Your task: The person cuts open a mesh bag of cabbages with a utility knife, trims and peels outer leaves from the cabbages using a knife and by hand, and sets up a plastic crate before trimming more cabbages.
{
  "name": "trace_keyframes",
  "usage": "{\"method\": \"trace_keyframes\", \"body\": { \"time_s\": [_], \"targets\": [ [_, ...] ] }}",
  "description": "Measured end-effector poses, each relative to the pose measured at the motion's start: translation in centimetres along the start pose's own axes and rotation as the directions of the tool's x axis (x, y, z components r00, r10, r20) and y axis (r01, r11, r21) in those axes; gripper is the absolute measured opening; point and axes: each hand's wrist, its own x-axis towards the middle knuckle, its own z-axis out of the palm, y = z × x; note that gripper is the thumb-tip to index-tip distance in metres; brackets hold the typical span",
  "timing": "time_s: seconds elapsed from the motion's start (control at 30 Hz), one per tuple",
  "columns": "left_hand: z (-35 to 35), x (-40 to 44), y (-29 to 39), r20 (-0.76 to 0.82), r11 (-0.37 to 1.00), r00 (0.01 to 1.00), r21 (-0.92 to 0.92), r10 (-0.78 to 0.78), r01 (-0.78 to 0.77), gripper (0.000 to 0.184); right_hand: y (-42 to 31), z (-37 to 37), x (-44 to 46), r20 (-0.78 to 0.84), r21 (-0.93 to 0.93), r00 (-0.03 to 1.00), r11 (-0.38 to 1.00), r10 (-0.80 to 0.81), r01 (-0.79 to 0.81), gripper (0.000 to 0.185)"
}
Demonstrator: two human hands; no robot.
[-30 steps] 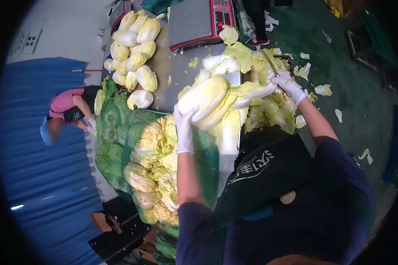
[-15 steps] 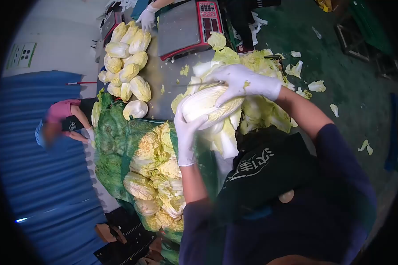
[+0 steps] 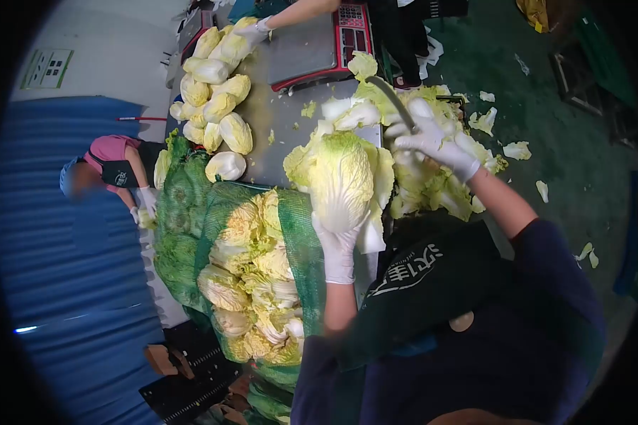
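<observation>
A napa cabbage (image 3: 342, 177) with pale yellow-green leaves rests in my left hand (image 3: 337, 248), which wears a white glove and grips its lower end. Loose outer leaves lie around and under it at the table's edge. My right hand (image 3: 438, 145), also gloved, is closed on a knife (image 3: 391, 99) to the right of the cabbage. The curved blade points up and left, apart from the cabbage. The knife's handle is hidden in my fingers. Below my right hand is a heap of trimmed cabbage leaves (image 3: 432, 188).
Trimmed cabbages (image 3: 220, 106) are piled on the metal table (image 3: 273, 152). A red-framed scale (image 3: 303, 53) stands behind. A co-worker's gloved hand (image 3: 252, 34) touches the pile. Green mesh sacks (image 3: 177, 227) of cabbages stand left; another person (image 3: 113, 163) bends beside them. Leaf scraps litter the floor.
My right hand has come off the cabbage and moved right with the knife. My left hand has turned the cabbage more upright. The co-worker's hand has reached over the pile.
</observation>
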Motion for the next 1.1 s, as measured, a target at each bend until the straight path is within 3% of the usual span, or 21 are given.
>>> {"method": "trace_keyframes", "body": {
  "time_s": [0.03, 0.07, 0.1, 0.13, 0.2, 0.23, 0.33, 0.43, 0.47, 0.5, 0.53, 0.57, 0.73, 0.8, 0.83, 0.87, 0.9, 0.93, 1.0, 1.03, 1.1],
  "targets": [
    [0.0, 0.0, -0.4, 0.015, 0.994, 1.000, 0.111, 0.016, -0.018, 0.074, -0.1, 1.9, -0.9, 0.140, 0.147, 0.990, 0.989, -0.011, -0.009, 0.048],
    [0.0, 0.0, -0.5, 0.033, 0.975, 0.999, 0.220, 0.031, -0.038, 0.078, 3.9, 3.4, -1.2, 0.149, 0.394, 0.989, 0.918, -0.019, -0.042, 0.053],
    [0.0, -0.2, -0.3, 0.039, 0.974, 0.999, 0.224, 0.030, -0.038, 0.078, 1.3, 5.1, -3.1, 0.159, 0.270, 0.984, 0.956, 0.074, -0.116, 0.055],
    [-0.1, -0.4, 0.3, 0.100, 0.953, 0.995, 0.302, -0.005, -0.025, 0.087, 2.5, 6.1, -3.4, 0.056, 0.269, 0.998, 0.963, -0.014, -0.001, 0.055],
    [1.0, -1.1, 1.3, 0.204, 0.890, 0.974, 0.456, -0.094, -0.009, 0.104, 2.3, 5.5, -3.7, 0.170, 0.358, 0.985, 0.932, -0.005, -0.057, 0.056],
    [1.7, -1.6, 1.4, 0.107, 0.811, 0.989, 0.585, -0.101, 0.019, 0.116, 2.2, 5.5, -3.9, 0.167, 0.359, 0.986, 0.932, -0.006, -0.055, 0.056],
    [1.7, -1.5, 1.7, 0.177, 0.733, 0.972, 0.680, -0.154, -0.008, 0.109, -1.2, 5.9, -5.2, 0.177, 0.059, 0.977, 0.992, -0.118, 0.109, 0.054],
    [2.4, -0.5, 0.6, 0.197, 0.749, 0.964, 0.663, -0.178, 0.002, 0.096, -2.8, 4.5, -5.6, 0.087, -0.207, 0.994, 0.977, 0.063, -0.044, 0.041],
    [3.3, -0.6, 0.3, 0.193, 0.752, 0.964, 0.660, -0.182, 0.010, 0.096, -2.7, 3.9, -5.6, 0.084, -0.209, 0.994, 0.977, 0.071, -0.052, 0.041],
    [4.5, -0.8, 0.0, 0.207, 0.664, 0.960, 0.747, -0.191, -0.028, 0.096, -2.5, 3.1, -5.6, 0.053, -0.427, 0.970, 0.873, -0.236, 0.235, 0.039],
    [5.0, -0.8, -0.3, 0.218, 0.568, 0.955, 0.821, -0.202, -0.067, 0.095, -2.2, 2.2, -5.7, 0.098, -0.621, 0.852, 0.638, -0.514, 0.455, 0.038],
    [4.8, -0.6, -0.5, 0.239, 0.533, 0.954, 0.839, -0.182, -0.109, 0.092, -1.8, 1.5, -5.7, 0.133, -0.724, 0.826, 0.516, -0.548, 0.458, 0.039],
    [3.7, -0.3, -0.9, 0.160, 0.614, 0.934, 0.785, -0.318, 0.075, 0.091, -1.9, 0.9, -6.2, 0.273, -0.707, 0.823, 0.475, -0.499, 0.523, 0.034],
    [3.4, -0.1, -1.2, 0.163, 0.637, 0.904, 0.757, -0.396, 0.142, 0.093, -1.4, 0.7, -5.7, 0.315, -0.783, 0.897, 0.448, -0.310, 0.431, 0.026],
    [3.5, -0.1, -1.3, 0.155, 0.631, 0.899, 0.759, -0.410, 0.157, 0.093, 0.2, -0.2, -5.2, 0.218, -0.670, 0.912, 0.626, -0.348, 0.399, 0.018],
    [3.9, 0.0, -1.3, 0.168, 0.596, 0.883, 0.789, -0.439, 0.146, 0.096, 3.9, -3.4, -3.7, 0.161, -0.916, 0.986, 0.364, -0.047, 0.167, 0.017],
    [4.2, 0.3, -1.2, 0.188, 0.561, 0.865, 0.819, -0.464, 0.122, 0.098, 7.0, -6.6, -2.8, -0.012, -1.000, 0.977, -0.014, 0.212, -0.009, 0.015],
    [4.4, 0.8, -1.0, 0.195, 0.554, 0.861, 0.824, -0.470, 0.116, 0.098, 7.9, -7.8, -3.6, -0.020, -1.000, 0.980, -0.015, 0.200, -0.017, 0.015],
    [4.1, 0.8, -1.5, 0.236, 0.440, 0.932, 0.893, -0.275, -0.097, 0.103, 8.8, -8.6, -5.3, -0.200, -0.899, 0.971, 0.371, 0.130, -0.234, 0.014],
    [3.9, 0.2, -1.7, 0.213, 0.438, 0.937, 0.896, -0.278, -0.074, 0.103, 9.6, -7.8, -6.7, -0.198, -0.893, 0.968, 0.378, 0.152, -0.242, 0.014],
    [4.9, 0.9, -2.3, 0.255, 0.256, 0.964, 0.939, -0.075, -0.229, 0.104, 8.1, -6.3, -7.7, -0.069, -0.784, 0.968, 0.613, -0.243, 0.098, 0.013]
  ]
}}
